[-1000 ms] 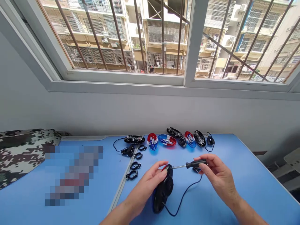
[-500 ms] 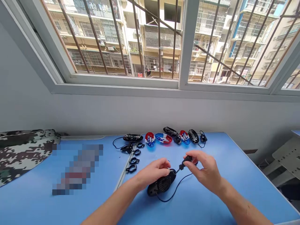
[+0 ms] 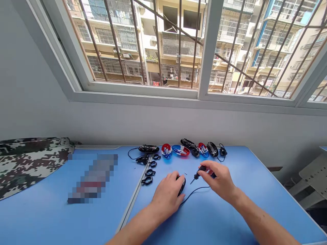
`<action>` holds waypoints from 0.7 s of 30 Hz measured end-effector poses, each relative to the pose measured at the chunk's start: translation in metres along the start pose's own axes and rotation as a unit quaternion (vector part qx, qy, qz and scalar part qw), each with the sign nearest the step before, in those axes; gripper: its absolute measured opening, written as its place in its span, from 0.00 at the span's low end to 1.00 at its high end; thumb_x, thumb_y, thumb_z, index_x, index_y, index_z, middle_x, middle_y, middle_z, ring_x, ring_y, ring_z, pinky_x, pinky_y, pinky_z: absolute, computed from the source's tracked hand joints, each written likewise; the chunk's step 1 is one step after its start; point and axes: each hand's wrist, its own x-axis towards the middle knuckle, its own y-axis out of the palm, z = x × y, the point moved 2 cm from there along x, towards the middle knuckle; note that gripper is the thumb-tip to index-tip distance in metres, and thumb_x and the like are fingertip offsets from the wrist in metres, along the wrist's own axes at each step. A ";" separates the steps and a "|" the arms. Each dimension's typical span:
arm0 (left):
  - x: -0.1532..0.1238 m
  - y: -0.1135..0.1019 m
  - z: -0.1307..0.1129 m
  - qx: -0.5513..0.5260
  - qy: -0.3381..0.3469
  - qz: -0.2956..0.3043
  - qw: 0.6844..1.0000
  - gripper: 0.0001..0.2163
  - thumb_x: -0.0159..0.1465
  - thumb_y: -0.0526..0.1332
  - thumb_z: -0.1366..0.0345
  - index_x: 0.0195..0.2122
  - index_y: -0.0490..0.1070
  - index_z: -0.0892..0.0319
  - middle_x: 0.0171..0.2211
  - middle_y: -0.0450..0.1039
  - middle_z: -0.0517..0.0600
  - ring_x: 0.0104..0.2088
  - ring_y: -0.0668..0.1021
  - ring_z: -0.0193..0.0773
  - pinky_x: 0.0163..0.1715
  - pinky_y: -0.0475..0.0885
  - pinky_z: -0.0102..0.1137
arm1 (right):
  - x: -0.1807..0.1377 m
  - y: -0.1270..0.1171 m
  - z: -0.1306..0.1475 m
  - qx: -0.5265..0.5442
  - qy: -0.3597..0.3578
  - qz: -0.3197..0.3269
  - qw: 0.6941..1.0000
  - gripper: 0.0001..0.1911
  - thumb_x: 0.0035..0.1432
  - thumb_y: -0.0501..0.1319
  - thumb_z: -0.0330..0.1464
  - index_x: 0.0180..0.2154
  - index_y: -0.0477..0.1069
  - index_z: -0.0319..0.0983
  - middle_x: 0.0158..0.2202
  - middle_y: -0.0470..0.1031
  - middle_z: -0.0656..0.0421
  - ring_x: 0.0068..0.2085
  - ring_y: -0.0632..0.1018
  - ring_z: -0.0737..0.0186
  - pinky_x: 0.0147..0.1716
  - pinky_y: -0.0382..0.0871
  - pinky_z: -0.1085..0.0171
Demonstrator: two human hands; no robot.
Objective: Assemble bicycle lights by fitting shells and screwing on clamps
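Note:
My left hand [image 3: 167, 192] is curled over a black oval device [image 3: 182, 187] on the blue table, hiding most of it. A thin black cable [image 3: 195, 191] runs from the device toward the right. My right hand [image 3: 218, 175] grips a screwdriver [image 3: 197, 175] with a black handle. Its tip points down and left, apart from the device. Something red and dark shows under the right fingers, too covered to name. A tiny pale piece [image 3: 186, 174], too small to make out, lies just beyond the device.
Along the back lie black oval devices [image 3: 149, 148] with cables and red-and-blue oval covers [image 3: 181, 150]. Several black ring clamps [image 3: 147, 180] line the table seam [image 3: 133, 197]. A blurred-out item [image 3: 93, 180] and camouflage cloth [image 3: 30, 160] are at left. A barred window [image 3: 178, 51] stands behind.
The screwdriver tip has come away from the device. My left hand has shifted its hold, now covering more of the device. The camera view has tilted slightly.

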 end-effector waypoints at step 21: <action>0.007 0.008 -0.011 -0.036 0.067 0.063 0.995 0.14 0.57 0.62 0.68 0.45 0.69 0.55 0.43 0.72 0.55 0.42 0.72 0.51 0.40 0.66 0.39 | -0.005 -0.002 -0.037 0.147 0.158 -0.059 0.975 0.11 0.60 0.61 0.37 0.44 0.72 0.43 0.38 0.80 0.57 0.31 0.78 0.62 0.26 0.78 0.64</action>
